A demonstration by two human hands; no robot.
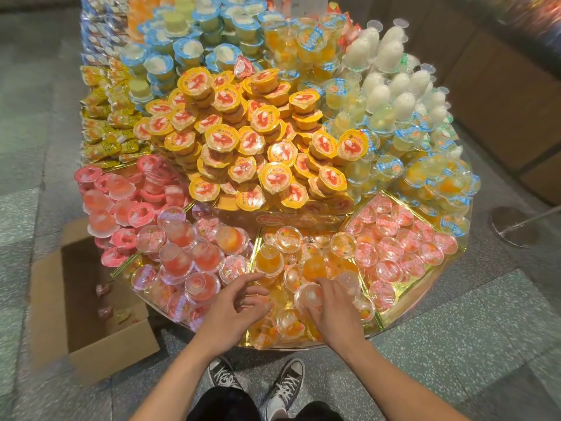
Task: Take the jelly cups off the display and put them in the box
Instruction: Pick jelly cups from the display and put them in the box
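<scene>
At the near edge of the display (406, 305), over the tray of orange cups (247, 340), both hands are at work: pick-up step, drop not yet begun. Right hand (331, 311) has its fingers curled round one clear jelly cup (309, 294) w/ orange filling. The cup sits among its neighbours, prob. not lifted clear yet. Left hand (236, 305) is spread, fingers loosely bent, reaching over the cups just beside the right hand. It doesn't look closed on anything. It may be touching one, can't tell for sure. Box (85, 284) stands open-topped on the floor (425, 375), to the left of the display & partly under its rim.

Nxt move, as I read it: left hand closes on a cup, both lift straight up so the piled neighbours don't roll, then swing left & down to the box. Cups look slick, domed & loosely heaped, so a grip at the rim rather than the dome seems safer.

Counts:
- Hands 2, box 1, cups held 1.
- Cups in box (103, 290): approx 3, blurred so not firm.
- Orange tray: more than a dozen, overlapping, no exact no.
- Whole display: hundreds in several colours, too many to count.

Task looks early, w/ nearly everything left on the display.
</scene>
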